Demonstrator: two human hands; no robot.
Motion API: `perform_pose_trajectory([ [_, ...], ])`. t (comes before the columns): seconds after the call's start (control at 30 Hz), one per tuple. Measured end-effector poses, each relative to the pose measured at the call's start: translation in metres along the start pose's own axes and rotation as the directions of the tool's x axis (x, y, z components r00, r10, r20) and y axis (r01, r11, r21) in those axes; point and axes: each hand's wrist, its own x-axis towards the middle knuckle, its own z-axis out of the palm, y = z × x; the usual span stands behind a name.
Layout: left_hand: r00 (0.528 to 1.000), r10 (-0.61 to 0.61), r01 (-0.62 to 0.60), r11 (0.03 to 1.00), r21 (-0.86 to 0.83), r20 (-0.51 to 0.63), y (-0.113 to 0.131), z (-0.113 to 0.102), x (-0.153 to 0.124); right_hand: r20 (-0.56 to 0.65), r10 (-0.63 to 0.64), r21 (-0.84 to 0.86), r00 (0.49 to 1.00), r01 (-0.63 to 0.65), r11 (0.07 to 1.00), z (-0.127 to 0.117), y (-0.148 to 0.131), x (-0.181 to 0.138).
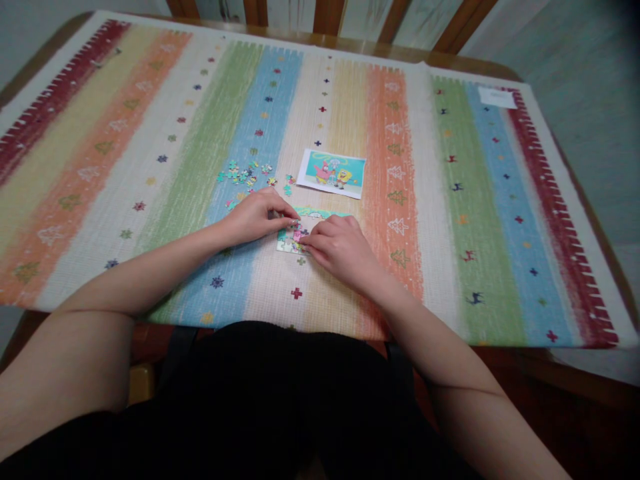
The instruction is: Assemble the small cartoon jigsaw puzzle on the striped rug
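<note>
A partly assembled jigsaw puzzle point(283, 245) lies on the striped tablecloth in front of me, with a turquoise strip along its far side and pink and yellow pieces at its near left. From the left, my left hand point(260, 215) reaches over it, thumb and index finger pinched on a small puzzle piece point(295, 225). My right hand point(345, 250) is closed at the puzzle's near right, its fingertips pressed together on a piece beside the pink ones; the fingers partly hide that piece. Both hands cover much of the puzzle.
Several loose puzzle pieces point(245, 173) are scattered beyond my left hand. A printed cartoon picture card point(333, 173) lies just past the puzzle. A white paper slip point(497, 98) rests at the far right of the tablecloth point(345, 280). Wooden chair slats point(327, 17) stand behind the table.
</note>
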Motion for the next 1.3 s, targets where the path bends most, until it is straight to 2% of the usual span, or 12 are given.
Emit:
perform_pose_trajectory([
  [0.33, 1.000, -0.020, 0.020, 0.994, 0.110, -0.001, 0.0003, 0.0021, -0.0019, 0.050, -0.015, -0.067, 0.999, 0.019, 0.998, 0.0021, -0.0052, 0.0013],
  [0.6, 0.999, 0.014, -0.019, 0.989, 0.145, 0.036, -0.0030, 0.0029, -0.0015, 0.056, -0.019, -0.069, 0.998, 0.022, 0.997, 0.0016, -0.0058, 0.0013],
  [0.9, 1.000, 0.018, -0.018, 0.976, 0.215, 0.005, -0.0028, 0.0056, -0.0019, 0.070, -0.010, -0.067, 0.998, 0.015, 0.998, 0.0003, -0.0075, 0.0020],
  [1.1, 1.000, -0.017, 0.021, 0.982, 0.186, -0.026, -0.0013, 0.0076, -0.0021, 0.051, -0.014, -0.046, 0.999, 0.016, 0.999, 0.0005, -0.0068, 0.0022],
  [1.3, 1.000, 0.006, -0.009, 0.978, 0.207, 0.013, -0.0012, 0.0089, -0.0016, 0.047, -0.013, -0.053, 0.999, 0.015, 0.998, 0.0024, -0.0066, 0.0020],
])
